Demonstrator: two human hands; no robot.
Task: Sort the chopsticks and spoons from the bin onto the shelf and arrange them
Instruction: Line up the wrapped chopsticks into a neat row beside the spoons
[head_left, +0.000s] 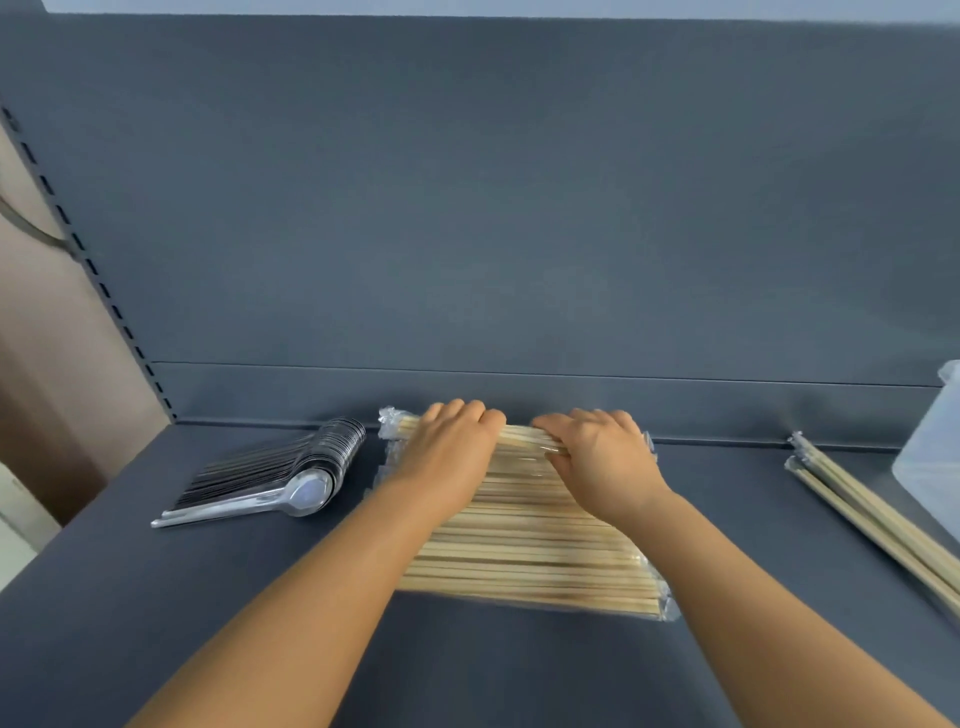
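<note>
Head view shows the left hand (454, 441) and right hand (597, 452) with fingers curled over the far edge of the wrapped chopstick row (530, 551), mid-shelf (156, 623), right of the spoons (291, 473). Slick wrappers risk sliding, skewing the row or nudging the spoons.

Two bare forearms reach up from the bottom edge of the frame, converging toward its centre. The left hand (451, 448) lies palm down just left of centre, knuckles up, its fingers bent over at the far end so the tips are hidden. The right hand (597, 457) sits just beside it to the right, also palm down, fingers curled and pointing left toward the other hand. The two hands are near each other without touching.
</note>
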